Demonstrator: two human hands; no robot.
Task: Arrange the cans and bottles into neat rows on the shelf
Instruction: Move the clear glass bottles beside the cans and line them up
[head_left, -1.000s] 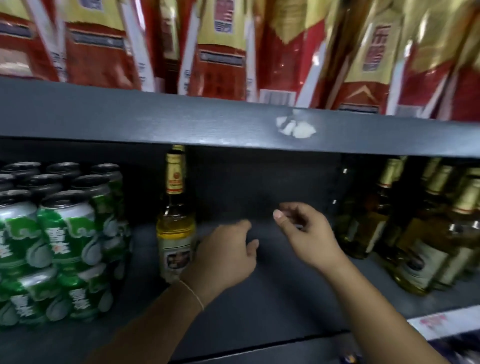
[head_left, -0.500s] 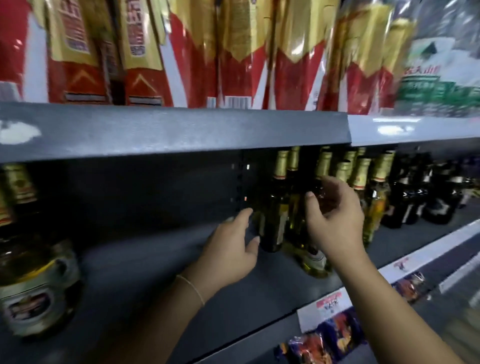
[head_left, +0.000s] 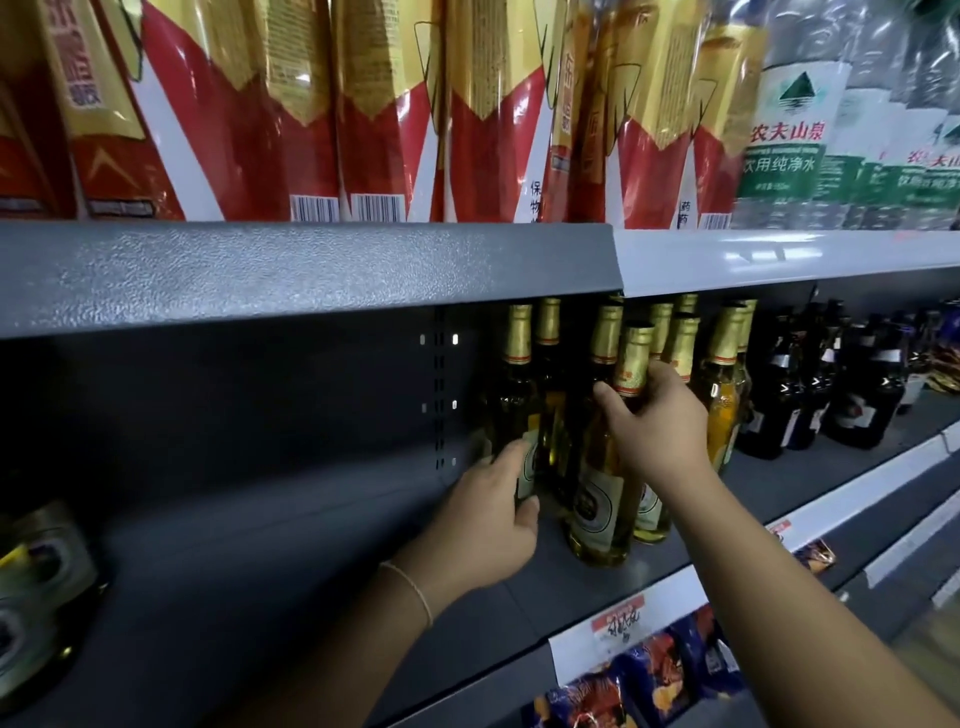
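Note:
A cluster of clear bottles with gold foil necks (head_left: 670, 338) stands in the middle of the dark grey shelf (head_left: 322, 561). My right hand (head_left: 657, 426) grips the neck of the front bottle (head_left: 602, 499), which holds yellow liquid. My left hand (head_left: 488, 519) curls around the lower body of the leftmost bottle (head_left: 511, 395) in the cluster. One more bottle of the same kind (head_left: 36, 587) shows blurred at the far left edge.
Dark brown bottles (head_left: 831, 395) stand to the right on the same shelf. Red and gold cartons (head_left: 322, 104) and packs of water bottles (head_left: 810, 130) fill the shelf above. Snack packets (head_left: 649, 670) sit below a white price strip (head_left: 623, 618). Bare shelf lies left of the cluster.
The view swung right, away from the green cans. Both hands reached to the gold-necked bottles; my right hand closed on a neck and my left hand took hold of a bottle's body.

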